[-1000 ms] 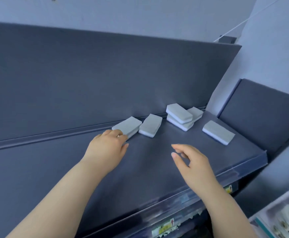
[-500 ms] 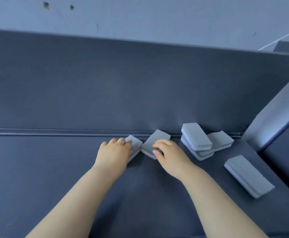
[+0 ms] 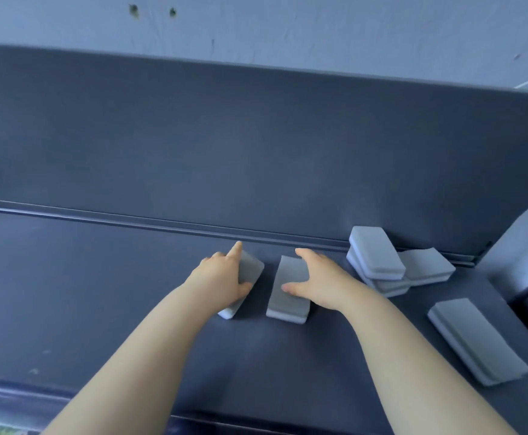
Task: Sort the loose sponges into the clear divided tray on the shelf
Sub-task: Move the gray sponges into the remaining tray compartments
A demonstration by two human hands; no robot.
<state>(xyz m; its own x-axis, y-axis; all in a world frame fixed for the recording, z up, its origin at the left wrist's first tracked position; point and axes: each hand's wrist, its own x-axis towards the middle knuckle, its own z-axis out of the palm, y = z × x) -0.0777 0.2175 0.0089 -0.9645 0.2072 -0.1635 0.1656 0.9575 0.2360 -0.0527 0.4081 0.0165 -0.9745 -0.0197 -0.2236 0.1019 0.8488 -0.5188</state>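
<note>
- The left hand is spread out and lying on the left sponge. The index finger is straight and points to 12 o'clock past the sponge's far corner, and the thumb rests flat on top. It's not clamped on, just resting.
- The right hand is much the same. It's spread wide over the second sponge, with the thumb lying on the top face and the index finger reaching the far end. The other fingers are hidden behind the hand, so I can't see what they're doing.
- Those two sponges lie flat on the dark shelf just beside each other, with a thin gap between them. Both run lengthwise toward 12 o'clock, and the left one is angled a bit toward 1.
- At 3 o'clock from the right hand, close by, there's a pile of sponges up against the back panel. The top one sits across the ones under it, and another pokes out on the pile's 3 o'clock side.
- A lone sponge lies flat at about 4 o'clock from the right hand, apart from the pile and near the shelf's right end.
- Above the panel at 12 o'clock is a pale wall with two small dark marks.
</note>
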